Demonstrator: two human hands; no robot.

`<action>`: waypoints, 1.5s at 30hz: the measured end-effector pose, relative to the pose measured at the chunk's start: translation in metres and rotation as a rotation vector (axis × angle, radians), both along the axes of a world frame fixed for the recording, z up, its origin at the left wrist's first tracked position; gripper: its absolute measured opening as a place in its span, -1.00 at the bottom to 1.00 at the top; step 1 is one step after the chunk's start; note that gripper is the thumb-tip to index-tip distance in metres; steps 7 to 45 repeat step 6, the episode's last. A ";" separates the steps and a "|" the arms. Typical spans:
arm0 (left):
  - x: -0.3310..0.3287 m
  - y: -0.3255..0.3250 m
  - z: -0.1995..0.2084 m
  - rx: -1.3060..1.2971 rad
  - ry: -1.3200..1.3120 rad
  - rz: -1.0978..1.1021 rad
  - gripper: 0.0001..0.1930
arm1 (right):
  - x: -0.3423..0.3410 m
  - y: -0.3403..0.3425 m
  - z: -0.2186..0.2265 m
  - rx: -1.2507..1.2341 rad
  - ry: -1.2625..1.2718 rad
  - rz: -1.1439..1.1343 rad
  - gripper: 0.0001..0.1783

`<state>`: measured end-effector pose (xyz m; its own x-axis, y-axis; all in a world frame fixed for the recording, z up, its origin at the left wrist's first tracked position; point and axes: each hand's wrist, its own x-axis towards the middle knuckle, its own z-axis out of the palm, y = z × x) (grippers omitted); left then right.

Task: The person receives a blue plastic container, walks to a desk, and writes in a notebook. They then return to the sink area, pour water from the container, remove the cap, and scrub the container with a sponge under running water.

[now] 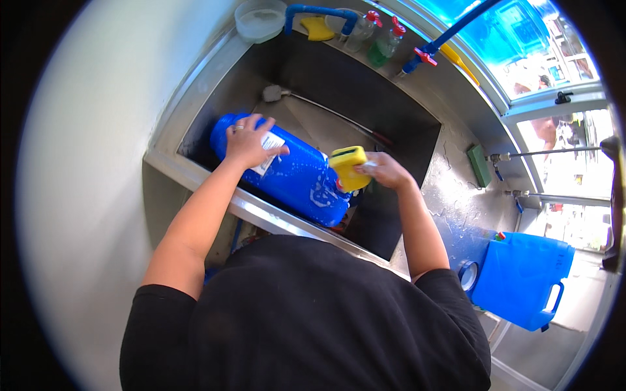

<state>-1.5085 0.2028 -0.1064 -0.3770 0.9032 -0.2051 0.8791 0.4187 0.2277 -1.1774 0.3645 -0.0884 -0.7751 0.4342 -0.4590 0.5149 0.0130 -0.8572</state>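
Observation:
A large blue plastic container (293,176) lies tilted across the sink, its ribbed neck to the left and soap foam on its right end. My left hand (251,144) rests on it near the neck, fingers spread, beside a white label (268,153). At the other end, my right hand (388,171) grips a yellow sponge (348,168) with a dark strip along its top. The sponge is at the container's foamy end, and my right fingers are slightly blurred. Behind the container, a long-handled brush (326,112) with a whitish head lies in the sink.
The metal sink (372,85) has a raised front rim. Along its back ledge are a clear tub (260,21), another yellow sponge (317,28), bottles with red tops (386,44) and a blue pipe tap (417,60). A green pad (478,165) and a blue jerrycan (518,280) stand at right.

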 end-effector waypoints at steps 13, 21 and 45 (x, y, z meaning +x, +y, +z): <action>-0.096 0.017 -0.048 -0.156 -0.363 0.615 -0.16 | 0.015 0.010 -0.029 -0.343 0.362 -0.460 -0.38; -0.096 0.017 -0.048 -0.156 -0.363 0.615 -0.16 | 0.015 0.010 -0.029 -0.343 0.362 -0.460 -0.38; -0.096 0.017 -0.048 -0.156 -0.363 0.615 -0.16 | 0.015 0.010 -0.029 -0.343 0.362 -0.460 -0.38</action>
